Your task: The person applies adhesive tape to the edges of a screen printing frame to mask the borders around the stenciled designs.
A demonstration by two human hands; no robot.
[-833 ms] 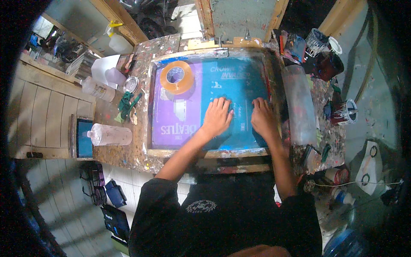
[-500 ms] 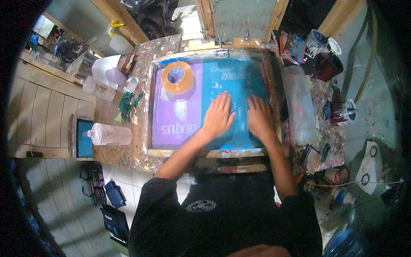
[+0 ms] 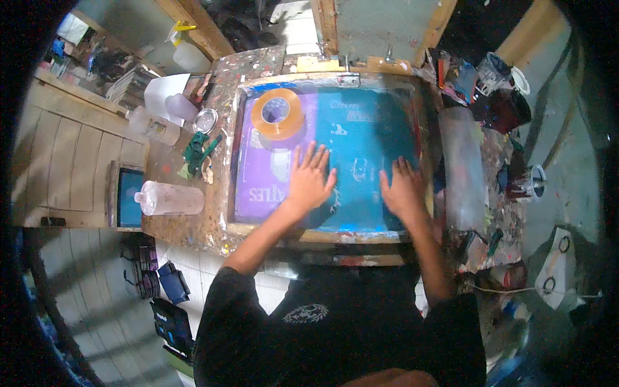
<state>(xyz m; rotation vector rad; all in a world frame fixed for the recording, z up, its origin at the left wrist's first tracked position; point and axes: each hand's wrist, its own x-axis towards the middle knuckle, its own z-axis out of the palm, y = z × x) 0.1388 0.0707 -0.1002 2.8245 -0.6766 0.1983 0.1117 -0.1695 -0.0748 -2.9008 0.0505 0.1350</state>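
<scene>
A wooden-framed printing screen (image 3: 380,116) lies on the worktable, its mesh purple on the left and teal on the right, with pale stencil designs. My left hand (image 3: 311,179) rests flat with fingers spread near the line between the two colours. On the teal half toward the right side of the frame lies my right hand (image 3: 405,187), its fingers stretched out and slightly blurred. Neither hand holds anything. A roll of clear amber packing tape (image 3: 284,131) lies on the purple half, beyond my left hand.
Left of the screen are a plastic bottle (image 3: 173,198), a green rag (image 3: 195,149) and a spray bottle (image 3: 188,55). A translucent roll (image 3: 461,168) lies along the right side. Paint-smeared tubs (image 3: 503,106) crowd the far right. Metal hinge clamps (image 3: 349,79) hold the far frame edge.
My hands have moved apart: the left has slid left toward the purple half, the right toward the right frame side. The whole view has shifted slightly.
</scene>
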